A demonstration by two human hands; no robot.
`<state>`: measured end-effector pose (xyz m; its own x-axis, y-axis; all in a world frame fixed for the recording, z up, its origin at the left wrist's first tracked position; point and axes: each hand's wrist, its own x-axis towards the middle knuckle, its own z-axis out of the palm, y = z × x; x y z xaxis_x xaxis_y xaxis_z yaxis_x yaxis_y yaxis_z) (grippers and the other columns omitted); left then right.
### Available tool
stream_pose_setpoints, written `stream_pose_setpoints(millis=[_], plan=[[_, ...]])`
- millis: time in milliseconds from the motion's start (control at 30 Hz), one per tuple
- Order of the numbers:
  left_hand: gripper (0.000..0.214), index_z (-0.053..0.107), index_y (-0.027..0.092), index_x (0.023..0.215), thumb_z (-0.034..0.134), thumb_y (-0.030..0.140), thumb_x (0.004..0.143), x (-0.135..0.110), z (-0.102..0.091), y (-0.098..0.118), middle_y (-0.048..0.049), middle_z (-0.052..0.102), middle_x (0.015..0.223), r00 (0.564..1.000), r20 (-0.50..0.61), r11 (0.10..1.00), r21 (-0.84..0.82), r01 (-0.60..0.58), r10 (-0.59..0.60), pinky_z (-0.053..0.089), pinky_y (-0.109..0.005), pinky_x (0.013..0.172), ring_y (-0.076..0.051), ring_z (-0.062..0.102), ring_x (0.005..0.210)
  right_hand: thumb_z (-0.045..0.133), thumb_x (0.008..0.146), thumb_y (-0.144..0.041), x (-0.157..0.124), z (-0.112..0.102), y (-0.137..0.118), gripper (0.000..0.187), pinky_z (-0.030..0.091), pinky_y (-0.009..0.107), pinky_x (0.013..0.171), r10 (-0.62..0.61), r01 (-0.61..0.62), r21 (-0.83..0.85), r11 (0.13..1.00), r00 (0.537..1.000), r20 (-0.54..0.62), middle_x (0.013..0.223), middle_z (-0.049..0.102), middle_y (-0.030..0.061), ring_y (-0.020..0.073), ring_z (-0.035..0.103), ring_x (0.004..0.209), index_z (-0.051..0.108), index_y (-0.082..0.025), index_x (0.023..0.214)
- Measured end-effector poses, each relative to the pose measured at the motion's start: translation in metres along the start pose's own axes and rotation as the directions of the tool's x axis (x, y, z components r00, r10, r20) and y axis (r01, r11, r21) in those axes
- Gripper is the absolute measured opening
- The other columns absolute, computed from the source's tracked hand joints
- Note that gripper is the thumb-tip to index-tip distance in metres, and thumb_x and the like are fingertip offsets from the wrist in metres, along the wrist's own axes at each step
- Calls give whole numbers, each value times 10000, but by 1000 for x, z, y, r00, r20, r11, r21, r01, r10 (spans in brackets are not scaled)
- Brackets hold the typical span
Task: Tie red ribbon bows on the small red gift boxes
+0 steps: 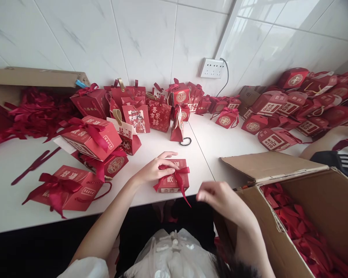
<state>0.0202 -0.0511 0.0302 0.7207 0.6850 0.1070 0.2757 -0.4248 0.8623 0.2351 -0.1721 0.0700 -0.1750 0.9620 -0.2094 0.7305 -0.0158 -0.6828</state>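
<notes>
A small red gift box (174,184) with gold characters lies near the table's front edge, a dark red ribbon bow (178,177) across its top. My left hand (159,169) holds the box from its left and top, thumb and fingers pressed at the bow's knot. One ribbon tail hangs over the table edge. Just right of that tail, my right hand (220,197) is in the air, its fingers curled in and slightly blurred; nothing shows in them. To the left lies a larger red gift box (72,189) with a bow and cord handle.
An open cardboard box (249,216) of red items stands at right. Red boxes (269,102) are piled behind it, beside another person's arm (324,141). Several boxes and bags (159,114) line the wall. Loose ribbons (37,112) fill a carton at left. A power strip (212,68) is on the wall.
</notes>
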Motion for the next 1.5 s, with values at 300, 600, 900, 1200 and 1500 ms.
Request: stream_pose_setpoints(millis=[300, 600, 900, 1200, 1500], plan=[[236, 578, 172, 953, 492, 348, 820, -31, 7, 23, -68, 613, 943, 794, -604, 974, 215, 75, 72, 472, -337, 846, -197, 583, 938, 561, 772, -533, 61, 35, 9, 410, 308, 221, 470, 45, 37, 231, 972, 940, -337, 528, 432, -52, 101, 372, 492, 373, -213, 595], [335, 477, 199, 669, 393, 459, 862, -64, 26, 57, 21, 575, 587, 845, -269, 875, 15, 484, -463, 399, -242, 545, -131, 526, 530, 513, 754, -638, 60, 29, 11, 478, 286, 225, 471, 82, -7, 293, 956, 967, -243, 516, 413, -49, 100, 350, 490, 391, -207, 589], [436, 551, 174, 676, 450, 585, 783, -67, -22, 30, -12, 628, 599, 849, 195, 856, -72, 512, -491, 433, -248, 607, -154, 586, 580, 397, 831, -614, 78, 27, 4, 503, 243, 239, 487, 72, 9, 244, 970, 944, -321, 529, 304, -54, 101, 275, 518, 283, -208, 557], [424, 404, 185, 584, 437, 534, 824, -34, 7, 13, 37, 383, 551, 863, -229, 890, -180, 418, -451, 289, -233, 487, -108, 369, 515, 455, 841, -521, 53, 41, 8, 406, 293, 237, 507, 68, 67, 463, 884, 961, -269, 546, 394, -45, 100, 364, 527, 371, -203, 602], [411, 234, 200, 578, 414, 440, 858, -34, 32, 17, 52, 218, 536, 775, -494, 919, -197, 342, -394, 226, -233, 477, -94, 245, 500, 491, 841, -526, 54, 53, 21, 415, 350, 254, 559, 40, 174, 671, 720, 956, -291, 535, 463, -36, 104, 407, 526, 390, -204, 598]])
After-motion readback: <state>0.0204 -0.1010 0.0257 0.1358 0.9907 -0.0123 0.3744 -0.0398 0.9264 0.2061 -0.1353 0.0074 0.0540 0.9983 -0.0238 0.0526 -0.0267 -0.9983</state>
